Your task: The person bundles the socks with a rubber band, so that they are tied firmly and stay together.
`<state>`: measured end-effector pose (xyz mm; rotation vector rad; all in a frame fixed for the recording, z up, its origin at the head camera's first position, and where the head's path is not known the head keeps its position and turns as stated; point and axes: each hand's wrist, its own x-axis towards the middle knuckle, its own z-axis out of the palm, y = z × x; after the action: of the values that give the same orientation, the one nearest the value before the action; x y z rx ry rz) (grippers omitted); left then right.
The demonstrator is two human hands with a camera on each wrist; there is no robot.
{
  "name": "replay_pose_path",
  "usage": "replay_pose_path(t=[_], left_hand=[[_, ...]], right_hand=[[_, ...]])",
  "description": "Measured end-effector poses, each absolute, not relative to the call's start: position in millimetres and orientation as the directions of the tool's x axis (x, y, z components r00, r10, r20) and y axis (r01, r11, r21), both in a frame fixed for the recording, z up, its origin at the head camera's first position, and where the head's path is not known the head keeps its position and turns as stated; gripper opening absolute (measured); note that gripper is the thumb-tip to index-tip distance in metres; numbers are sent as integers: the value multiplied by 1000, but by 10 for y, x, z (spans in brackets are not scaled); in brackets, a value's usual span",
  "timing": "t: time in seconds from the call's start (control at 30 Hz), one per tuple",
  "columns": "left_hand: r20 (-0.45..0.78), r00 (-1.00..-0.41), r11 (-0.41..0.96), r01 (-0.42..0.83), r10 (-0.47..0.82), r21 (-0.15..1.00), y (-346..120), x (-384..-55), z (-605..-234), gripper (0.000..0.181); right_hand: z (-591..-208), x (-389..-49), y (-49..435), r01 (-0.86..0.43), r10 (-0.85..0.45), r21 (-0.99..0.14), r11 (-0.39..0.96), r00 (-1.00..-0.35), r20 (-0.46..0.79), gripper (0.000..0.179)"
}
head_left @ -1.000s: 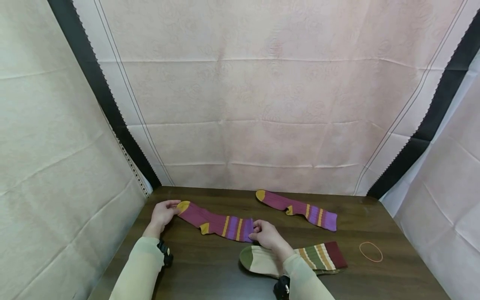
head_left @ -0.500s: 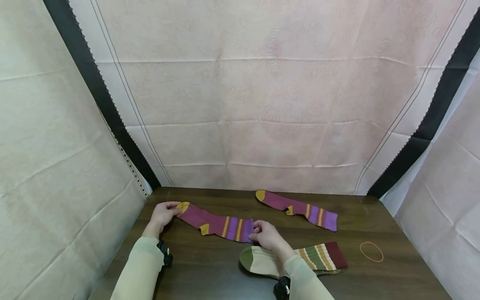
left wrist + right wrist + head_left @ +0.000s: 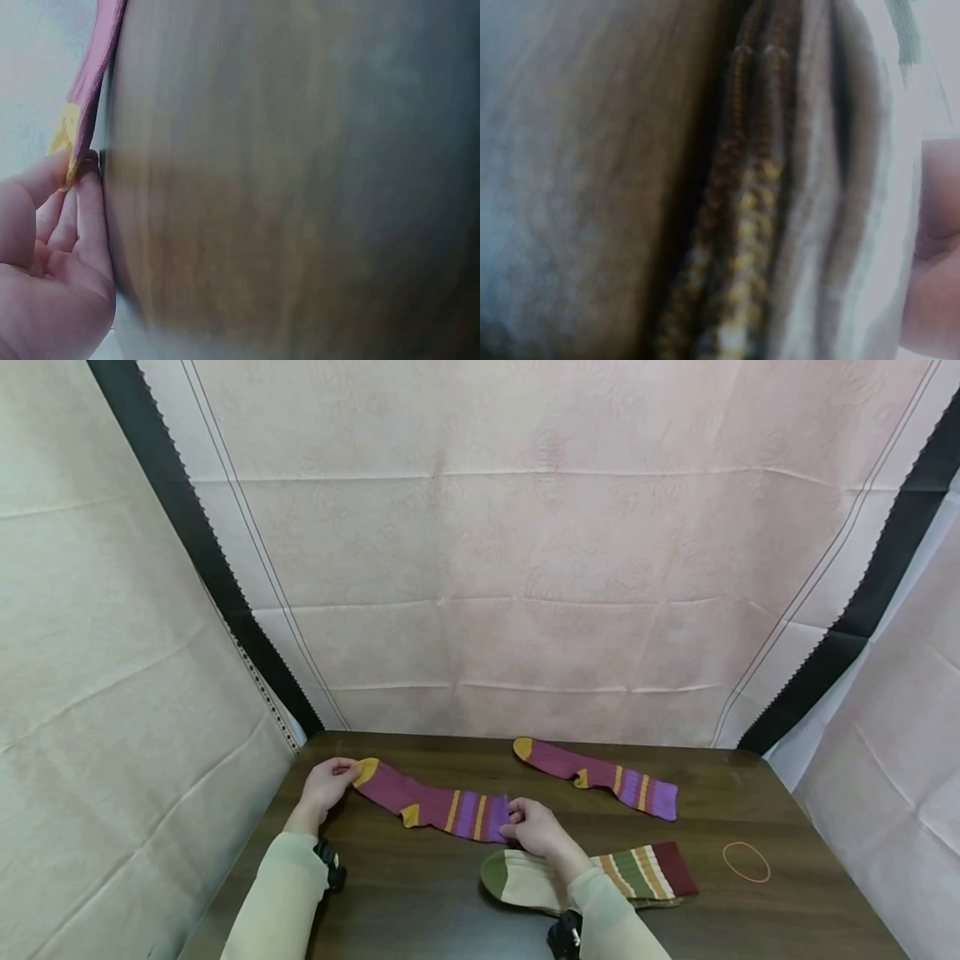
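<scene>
Plum sock (image 3: 427, 802) is lying flat-looking along the table (image 3: 420, 902), yellow toe pointing left, purple-and-yellow striped cuff pointing right, a hand at each end. Left hand (image 3: 324, 787) is pinching the toe tip; its wrist view is showing the thumb on one face, fingers behind, the grip nearly closed. Right hand (image 3: 542, 828) is bending its fingers in toward the thumb and pinching the cuff edge; its wrist view is catching only part of the hand, so finger detail there is hard to tell.

A matching sock (image 3: 600, 775) is lying farther back and to the right, apart from the first, toe also pointing left. Cream-and-green striped socks (image 3: 641, 872) are resting nearer the person, dark red cuff to the right, the right forearm crossing above and hiding their middle. Their layered knit edges are showing blurred in the right wrist view. A rubber band (image 3: 738, 842) is lying at far right. Pale cloth (image 3: 525, 568) is hanging behind the table.
</scene>
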<state>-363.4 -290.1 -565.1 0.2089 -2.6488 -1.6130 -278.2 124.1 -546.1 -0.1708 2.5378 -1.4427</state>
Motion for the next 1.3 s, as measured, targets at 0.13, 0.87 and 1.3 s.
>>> replay_pose_path(t=[0.13, 0.87, 1.3], left_hand=[[-55, -989, 427, -109, -137, 898, -2902, -3633, -5640, 31], [-67, -986, 341, -117, -155, 933, -2892, -3558, -5501, 34], [-133, -990, 90, -137, -48, 986, -2750, -3282, -5431, 43]], right_hand=[[-5458, -2786, 1244, 4, -207, -859, 513, -970, -129, 31], [-5393, -2853, 1236, 153, -220, -944, 291, -950, -222, 33], [-5272, -2801, 1566, 150, -162, -978, 144, -972, -173, 40]])
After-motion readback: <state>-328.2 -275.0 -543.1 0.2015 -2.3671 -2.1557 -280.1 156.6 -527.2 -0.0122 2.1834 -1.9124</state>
